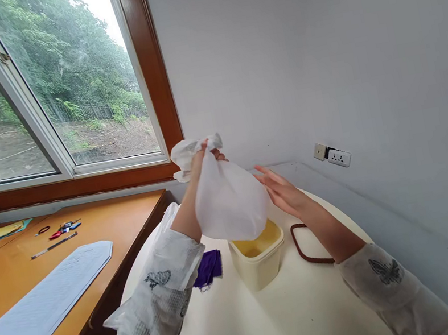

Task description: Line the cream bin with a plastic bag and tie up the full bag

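Note:
My left hand (215,152) grips the gathered top of a white plastic bag (230,204), which bulges out below the fist. The bag hangs over a cream-yellow bin (259,271) and hides part of its far rim. At the bag's right side is my right hand (282,189), with its fingers stretched out; whether they touch the plastic I cannot tell. A brown rounded-square ring (313,260) lies on the white table to the right of the bin. Left of the bin sits a folded purple cloth (209,267).
The white table (302,315) stands against the wall. Beside it on the left, a wooden desk (130,224) holds papers (52,299), a pen (53,245) and keys (65,227). More white plastic (164,224) lies behind my left forearm. A wall socket (339,157) is at the right.

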The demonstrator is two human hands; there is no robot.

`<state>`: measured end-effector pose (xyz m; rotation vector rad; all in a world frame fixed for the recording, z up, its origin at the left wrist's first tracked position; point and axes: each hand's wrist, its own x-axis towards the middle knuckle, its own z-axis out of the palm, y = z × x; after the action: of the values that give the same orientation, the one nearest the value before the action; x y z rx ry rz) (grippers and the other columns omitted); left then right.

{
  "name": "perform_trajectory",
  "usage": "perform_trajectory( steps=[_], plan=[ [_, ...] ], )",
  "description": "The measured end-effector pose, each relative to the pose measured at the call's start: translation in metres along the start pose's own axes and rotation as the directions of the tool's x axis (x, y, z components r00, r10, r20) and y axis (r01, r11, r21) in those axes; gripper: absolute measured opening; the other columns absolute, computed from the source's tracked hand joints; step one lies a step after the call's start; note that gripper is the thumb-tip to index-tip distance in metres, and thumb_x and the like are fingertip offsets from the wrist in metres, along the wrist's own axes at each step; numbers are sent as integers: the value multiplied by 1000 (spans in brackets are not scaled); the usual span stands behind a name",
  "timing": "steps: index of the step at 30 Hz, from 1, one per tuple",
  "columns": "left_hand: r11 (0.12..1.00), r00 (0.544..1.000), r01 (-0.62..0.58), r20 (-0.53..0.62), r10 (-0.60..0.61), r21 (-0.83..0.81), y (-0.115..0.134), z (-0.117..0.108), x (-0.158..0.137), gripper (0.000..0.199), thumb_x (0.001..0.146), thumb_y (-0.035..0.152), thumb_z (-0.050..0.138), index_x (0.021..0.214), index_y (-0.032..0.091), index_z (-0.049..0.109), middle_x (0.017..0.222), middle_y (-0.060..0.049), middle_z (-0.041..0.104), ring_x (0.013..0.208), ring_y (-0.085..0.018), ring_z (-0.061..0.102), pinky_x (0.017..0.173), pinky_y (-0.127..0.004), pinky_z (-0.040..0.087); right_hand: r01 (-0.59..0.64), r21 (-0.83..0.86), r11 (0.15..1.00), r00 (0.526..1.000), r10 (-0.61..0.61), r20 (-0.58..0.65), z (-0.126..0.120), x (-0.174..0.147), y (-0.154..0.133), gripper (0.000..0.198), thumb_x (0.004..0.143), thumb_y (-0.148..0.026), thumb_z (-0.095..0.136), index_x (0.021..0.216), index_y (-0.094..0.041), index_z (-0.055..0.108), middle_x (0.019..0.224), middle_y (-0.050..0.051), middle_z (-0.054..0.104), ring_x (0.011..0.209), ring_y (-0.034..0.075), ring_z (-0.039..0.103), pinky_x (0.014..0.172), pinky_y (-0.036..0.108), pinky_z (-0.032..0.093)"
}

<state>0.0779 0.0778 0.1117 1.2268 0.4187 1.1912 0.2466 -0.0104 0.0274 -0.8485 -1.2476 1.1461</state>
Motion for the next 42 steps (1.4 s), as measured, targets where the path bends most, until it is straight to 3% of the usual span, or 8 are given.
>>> perform_trajectory(
  steps=[5,8,11,18,28,36,39,42],
  plan=[
    [975,981,-184,37,190,-124,31,-23,-15,40,73,50,57,51,22,40,44,7,35,40,-8,35,51,-27,34,-28,-322,946,996,55,75,-32,-32,25,45,77,-56,53,113,-30,53,139,6,40,131,20,32,106,41,24],
    [961,969,-226,65,238,-160,42,-36,-22,31,77,48,54,57,24,49,51,6,49,54,-11,48,65,-29,40,-30,-626,779,936,242,257,-35,-55,26,60,62,-49,71,117,-33,54,149,3,18,135,27,22,105,43,25],
    [953,966,-215,94,240,-214,49,-44,-27,23,80,42,51,62,27,54,64,7,61,76,-13,54,79,-30,41,-40,-775,631,912,339,229,-27,-70,25,58,58,-41,74,114,-34,57,151,0,7,134,30,22,103,44,29],
    [940,994,-4,101,41,-340,53,-66,-30,37,83,38,49,50,23,42,45,8,49,54,-9,43,70,-28,39,-11,-822,569,974,193,120,-22,-74,40,8,73,-32,61,77,-24,60,145,1,29,126,26,37,98,41,33],
    [983,999,-51,6,53,-174,55,-64,-43,49,88,44,43,46,22,33,35,6,24,38,-10,15,52,-30,27,-102,-916,387,995,62,-84,-30,-58,57,12,75,-34,57,83,-24,59,136,6,40,114,25,49,90,38,39],
    [951,995,-49,65,72,-306,54,-63,-48,44,93,36,33,51,22,29,36,8,32,37,-9,14,50,-26,30,-166,-961,223,986,18,-166,-39,-36,72,22,77,-34,56,97,-23,59,136,10,39,117,27,47,94,43,36],
    [908,989,41,145,21,-417,51,-59,-55,43,95,33,30,53,20,27,36,8,34,34,-4,22,47,-19,34,-144,-956,254,983,-77,-169,-33,-38,68,51,70,-32,65,118,-24,50,144,11,28,134,30,22,105,51,21],
    [878,974,131,226,-27,-461,46,-54,-66,44,96,33,26,54,19,28,37,7,34,35,-3,33,47,-16,37,-19,-872,490,972,-196,-131,-17,-43,55,56,75,-40,61,127,-28,44,146,7,26,135,26,21,108,49,18]
  ],
)
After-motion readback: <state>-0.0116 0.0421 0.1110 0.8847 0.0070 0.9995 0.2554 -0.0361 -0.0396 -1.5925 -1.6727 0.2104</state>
